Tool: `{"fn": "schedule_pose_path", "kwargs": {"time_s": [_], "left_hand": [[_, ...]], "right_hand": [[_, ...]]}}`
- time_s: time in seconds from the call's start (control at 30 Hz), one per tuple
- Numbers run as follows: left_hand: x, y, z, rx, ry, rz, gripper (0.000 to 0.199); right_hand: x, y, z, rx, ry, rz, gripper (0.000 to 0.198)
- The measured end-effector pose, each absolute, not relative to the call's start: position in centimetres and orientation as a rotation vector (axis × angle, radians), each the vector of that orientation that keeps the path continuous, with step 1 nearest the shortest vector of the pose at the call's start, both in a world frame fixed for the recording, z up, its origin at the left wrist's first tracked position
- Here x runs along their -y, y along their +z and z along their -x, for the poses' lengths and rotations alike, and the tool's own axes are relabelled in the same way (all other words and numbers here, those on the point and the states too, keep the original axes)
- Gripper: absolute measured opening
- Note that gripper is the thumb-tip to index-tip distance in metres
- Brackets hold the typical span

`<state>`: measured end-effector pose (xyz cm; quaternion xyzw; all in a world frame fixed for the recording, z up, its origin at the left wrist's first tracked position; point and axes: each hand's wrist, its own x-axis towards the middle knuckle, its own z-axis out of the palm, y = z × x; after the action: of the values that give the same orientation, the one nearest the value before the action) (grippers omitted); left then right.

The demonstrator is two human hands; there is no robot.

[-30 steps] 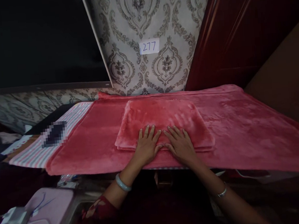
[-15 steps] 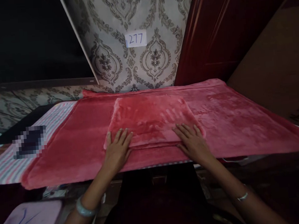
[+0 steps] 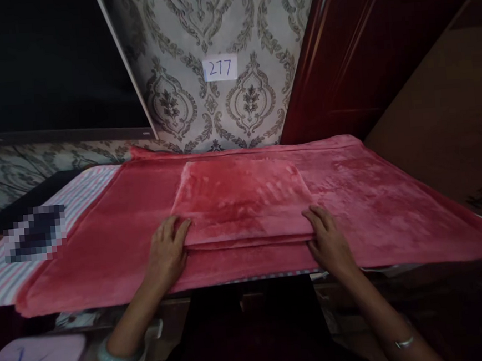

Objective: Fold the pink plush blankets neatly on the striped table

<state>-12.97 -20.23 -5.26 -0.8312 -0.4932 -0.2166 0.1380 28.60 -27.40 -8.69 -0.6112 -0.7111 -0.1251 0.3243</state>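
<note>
Your left hand (image 3: 166, 258) and right hand (image 3: 333, 246), half-curled, touch both near corners of the folded blanket (image 3: 243, 202), perhaps to steady it evenly; whether they grip, I can't tell. It lies on the spread blanket (image 3: 377, 209).

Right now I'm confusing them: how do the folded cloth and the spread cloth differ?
The folded cloth is compact; the spread cloth is much wider. The folded cloth shows stacked layers and has the left hand and right hand at its front corners; the spread cloth lies underneath, mostly flat. Both look plush and pinkish red.
</note>
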Motion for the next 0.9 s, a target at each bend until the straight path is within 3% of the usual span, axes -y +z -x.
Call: {"fn": "schedule_pose_path", "kwargs": {"time_s": [0.23, 0.4, 0.63, 0.77, 0.9], "left_hand": [[18.5, -2.5, 14.4, 1.328, -0.950, 2.439, 0.043], [17.1, 7.1, 13.3, 1.271, -1.280, 2.296, 0.032], [14.0, 20.2, 10.9, 1.264, -1.942, 2.110, 0.038], [10.0, 19.9, 10.4, 1.639, -2.102, 2.313, 0.023], [5.7, 12.9, 9.7, 2.169, -2.382, 2.360, 0.011]], "right_hand": [[25.8, -6.2, -30.8, 1.854, -0.284, 1.440, 0.053], [23.8, 2.6, -31.6, 1.529, -0.341, 1.397, 0.036], [21.2, 16.2, -31.1, 1.231, -0.194, 1.129, 0.029], [15.7, 14.8, -32.8, 1.224, 0.133, 1.234, 0.022], [10.4, 6.6, -32.9, 1.083, 0.676, 1.423, 0.017]]}}
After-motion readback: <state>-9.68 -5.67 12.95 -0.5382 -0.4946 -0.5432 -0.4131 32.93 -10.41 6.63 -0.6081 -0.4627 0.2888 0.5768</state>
